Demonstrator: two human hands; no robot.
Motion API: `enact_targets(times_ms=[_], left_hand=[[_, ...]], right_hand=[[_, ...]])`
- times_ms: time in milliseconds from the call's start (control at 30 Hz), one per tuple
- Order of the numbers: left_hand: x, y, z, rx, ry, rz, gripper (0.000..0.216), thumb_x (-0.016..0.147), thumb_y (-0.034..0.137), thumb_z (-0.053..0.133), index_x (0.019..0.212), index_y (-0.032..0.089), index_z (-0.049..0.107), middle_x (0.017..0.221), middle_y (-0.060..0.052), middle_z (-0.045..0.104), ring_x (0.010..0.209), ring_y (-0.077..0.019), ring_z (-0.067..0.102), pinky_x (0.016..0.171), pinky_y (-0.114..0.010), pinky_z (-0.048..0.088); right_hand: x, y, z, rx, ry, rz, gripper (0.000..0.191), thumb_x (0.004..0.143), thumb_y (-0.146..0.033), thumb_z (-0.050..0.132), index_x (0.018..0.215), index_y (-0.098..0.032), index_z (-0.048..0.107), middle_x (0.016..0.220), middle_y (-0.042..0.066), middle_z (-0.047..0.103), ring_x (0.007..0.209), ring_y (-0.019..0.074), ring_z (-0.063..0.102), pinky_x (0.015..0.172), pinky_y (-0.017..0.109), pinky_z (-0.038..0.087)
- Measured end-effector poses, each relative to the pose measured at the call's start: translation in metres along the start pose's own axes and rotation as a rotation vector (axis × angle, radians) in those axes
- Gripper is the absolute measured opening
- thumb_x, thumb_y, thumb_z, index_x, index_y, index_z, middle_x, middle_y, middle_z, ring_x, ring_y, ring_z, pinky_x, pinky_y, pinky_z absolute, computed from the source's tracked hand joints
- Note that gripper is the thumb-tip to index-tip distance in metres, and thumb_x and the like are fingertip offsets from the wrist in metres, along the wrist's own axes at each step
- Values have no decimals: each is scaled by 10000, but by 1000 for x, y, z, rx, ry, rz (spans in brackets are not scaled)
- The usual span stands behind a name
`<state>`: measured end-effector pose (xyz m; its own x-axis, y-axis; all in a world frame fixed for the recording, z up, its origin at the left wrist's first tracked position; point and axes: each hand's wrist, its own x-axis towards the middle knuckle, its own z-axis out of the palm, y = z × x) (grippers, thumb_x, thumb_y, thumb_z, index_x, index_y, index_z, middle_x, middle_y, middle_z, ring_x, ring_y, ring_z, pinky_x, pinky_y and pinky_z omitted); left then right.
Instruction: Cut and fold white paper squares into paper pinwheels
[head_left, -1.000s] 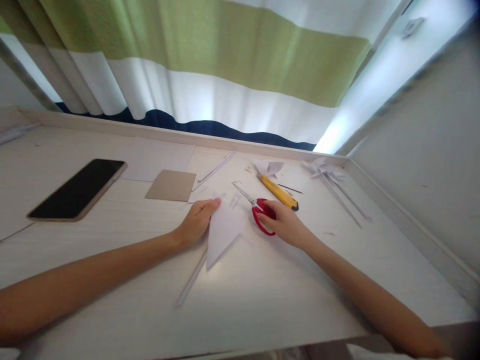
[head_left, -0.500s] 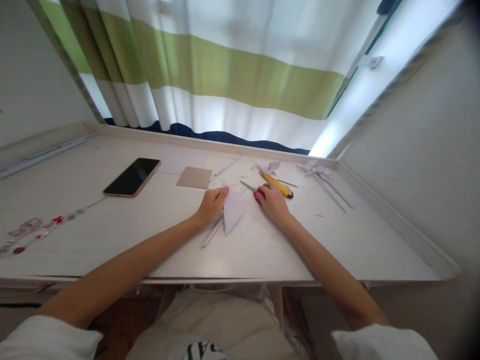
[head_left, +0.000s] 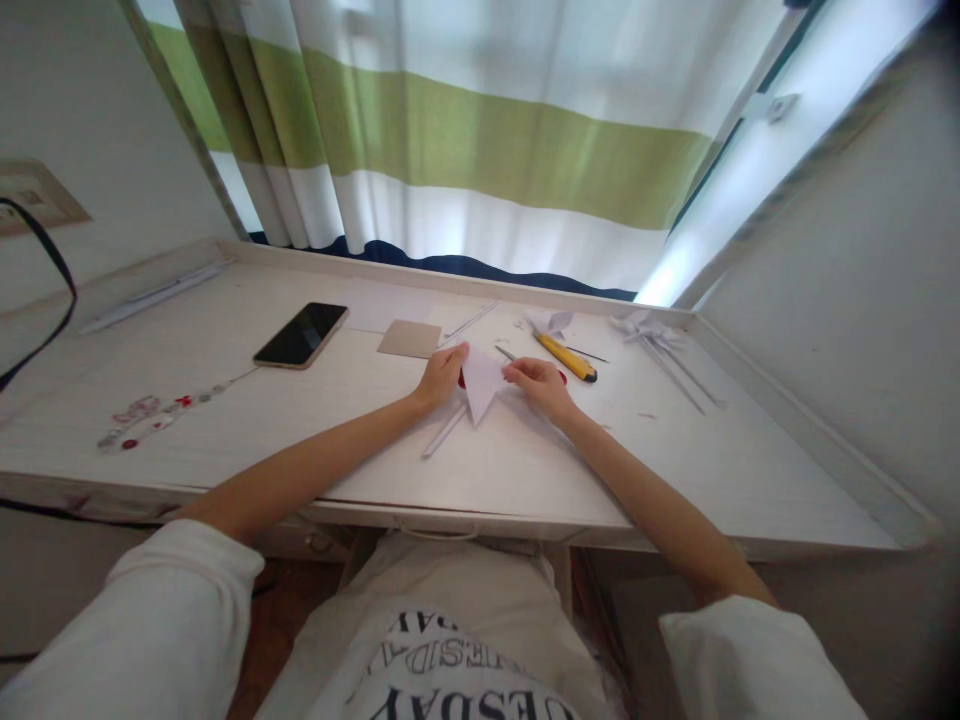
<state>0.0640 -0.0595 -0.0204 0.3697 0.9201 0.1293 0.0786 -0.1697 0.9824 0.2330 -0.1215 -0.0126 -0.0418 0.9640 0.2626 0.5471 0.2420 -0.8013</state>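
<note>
A folded piece of white paper [head_left: 484, 385] with pointed corners is upright above the desk. My left hand [head_left: 441, 380] is closed on its left edge, thumb on top; a bit of red shows beside these fingers. At the right corner of the paper, my right hand [head_left: 541, 388] is closed in a pinch. Partly covered by that hand lies a pair of scissors, its blade tip [head_left: 505, 353] and a red handle [head_left: 562, 377] showing. A thin rolled paper stick [head_left: 444, 432] rests under the paper, pointing toward me.
A yellow utility knife [head_left: 566, 357] lies beyond my right hand. Paper pinwheels [head_left: 646, 330] with sticks are at the back right. A brown square card [head_left: 409, 339], a phone [head_left: 301, 335] with a beaded strap [head_left: 154, 420], and white paper sheets [head_left: 386, 303] lie to the left.
My right hand has let go of the red scissor handles and moved left to pinch the paper's corner. The whole view has shifted slightly left.
</note>
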Motion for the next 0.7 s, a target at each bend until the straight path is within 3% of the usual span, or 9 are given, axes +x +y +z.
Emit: enact_targets(times_ms=[133,233,367,467,700], left_hand=[[5,-3,1,-80,14,2,278,835,292,468,1061,132,490,1027,-72,533,860,-170,547,720,-357,475],[5,-2,0,-112,58,54,285,854,344,410,1008,126,510,897,-43,556,641,-98,561,574,-255,488],[1,1,-2,-91,93,133,372,812,361,464,1120,154,447,914,-36,544,552,-59,542,447,-163,443],[-2,2,-1,-51,63,167,491,772,349,522,1210,172,385,1018,-68,532,622,-83,566,463,-164,447],[-8,6,-3,64,-30,164,673,719,343,585,1297,180,282,1182,-112,470,823,-144,569,678,-236,469]], right_hand=[[3,-6,-3,54,116,39,221,841,-303,462,948,-127,544,893,37,584,736,132,572,646,311,486],[14,-8,1,77,199,70,228,843,-305,458,961,-127,539,903,39,581,742,135,571,650,316,484],[28,-11,14,121,268,98,228,841,-302,461,968,-128,536,909,40,578,746,138,570,649,316,484],[24,-13,24,169,256,109,219,841,-301,463,943,-125,542,868,30,583,703,125,571,617,296,487],[1,-12,28,242,193,143,194,833,-293,480,872,-118,554,786,10,581,638,103,560,569,263,480]])
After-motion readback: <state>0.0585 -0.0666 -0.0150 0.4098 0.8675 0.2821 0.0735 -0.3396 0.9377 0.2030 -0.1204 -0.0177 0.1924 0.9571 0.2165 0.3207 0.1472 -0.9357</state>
